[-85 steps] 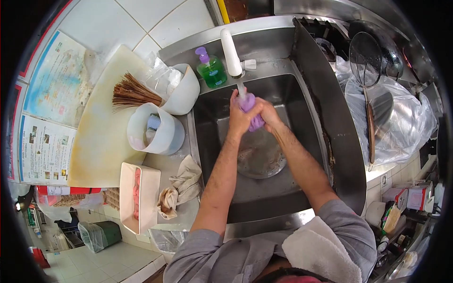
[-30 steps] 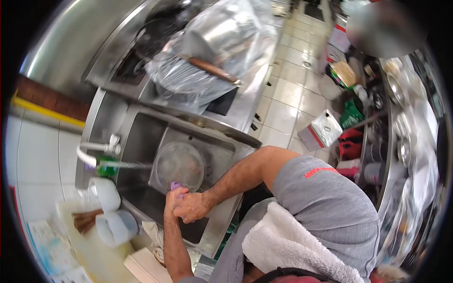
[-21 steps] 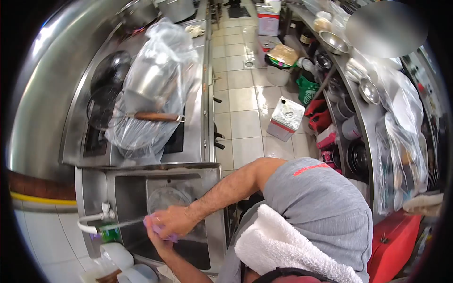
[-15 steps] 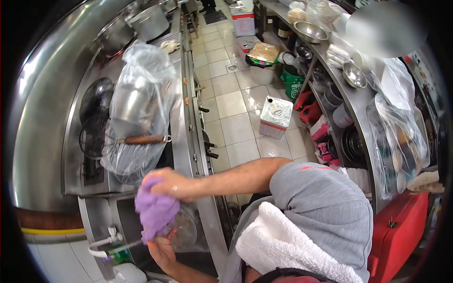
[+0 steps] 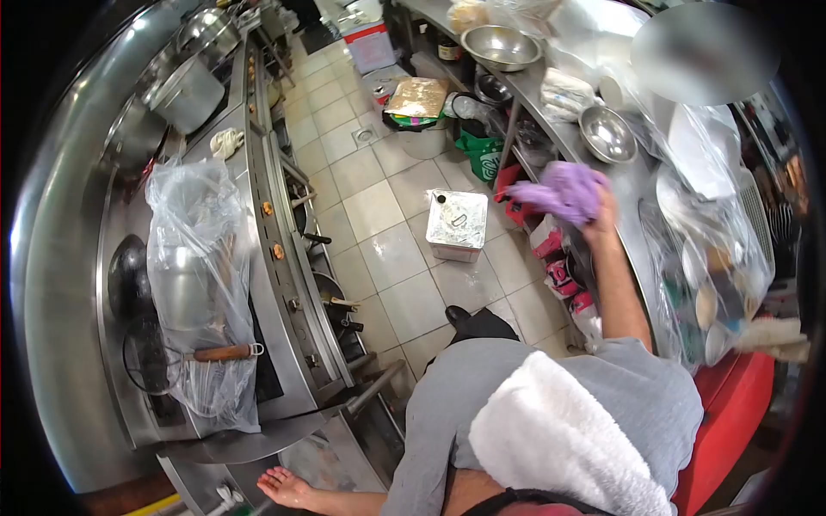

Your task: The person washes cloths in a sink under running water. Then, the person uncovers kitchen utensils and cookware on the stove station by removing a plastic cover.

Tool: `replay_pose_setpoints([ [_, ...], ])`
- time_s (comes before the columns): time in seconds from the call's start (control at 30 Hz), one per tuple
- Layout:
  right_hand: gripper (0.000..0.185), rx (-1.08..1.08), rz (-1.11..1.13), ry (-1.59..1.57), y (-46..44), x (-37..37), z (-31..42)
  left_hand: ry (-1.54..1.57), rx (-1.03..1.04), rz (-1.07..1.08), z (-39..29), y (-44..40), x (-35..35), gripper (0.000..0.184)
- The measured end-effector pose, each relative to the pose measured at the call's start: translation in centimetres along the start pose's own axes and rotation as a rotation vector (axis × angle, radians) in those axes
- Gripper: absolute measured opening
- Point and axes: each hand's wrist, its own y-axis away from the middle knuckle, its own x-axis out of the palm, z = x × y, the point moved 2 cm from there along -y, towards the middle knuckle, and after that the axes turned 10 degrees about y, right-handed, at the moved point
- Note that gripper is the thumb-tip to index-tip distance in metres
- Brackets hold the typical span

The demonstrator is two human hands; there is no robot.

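Note:
My right hand (image 5: 600, 211) is closed around a crumpled purple cloth (image 5: 568, 193), whose loose end is blurred by motion. It is at the front edge of the steel counter (image 5: 632, 249) on the right, below a small steel bowl (image 5: 607, 134). At the lower left, my left hand (image 5: 284, 488) is open and holds nothing, palm upward with the fingers a little apart. It is over the sink area, close to a white tap (image 5: 225, 499). A white towel (image 5: 551, 421) lies over my shoulder.
On the left stove, plastic covers a large pot (image 5: 185, 288); a wooden-handled strainer (image 5: 219, 353) lies across it. A square tin (image 5: 457, 225) stands on the tiled floor. Pan handles (image 5: 318, 238) jut from beneath the stove. A red box-like thing (image 5: 731, 404) stands at right.
My right hand has carried the purple cloth from the sink across to the right counter. My left hand has let go of the cloth and stays near the sink. The view has turned right.

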Motion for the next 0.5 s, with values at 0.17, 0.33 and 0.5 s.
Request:
replay_pose_setpoints([
  [0.17, 0.033, -0.398, -0.713, 1.298, -3.1, -10.4, 4.8, -0.124, -0.039, -0.162, 1.8, 2.6, 1.9, 0.028],
  [0.33, 0.057, -0.793, -0.492, 2.273, -9.6, -13.6, -0.4, -0.052, 0.193, -0.385, 0.2, 2.3, -1.1, 0.025],
  [0.5, 0.055, -0.608, -0.475, 2.364, -13.6, -11.8, -2.3, -0.138, 0.284, -0.560, -3.0, 2.2, -8.1, 0.023],
])
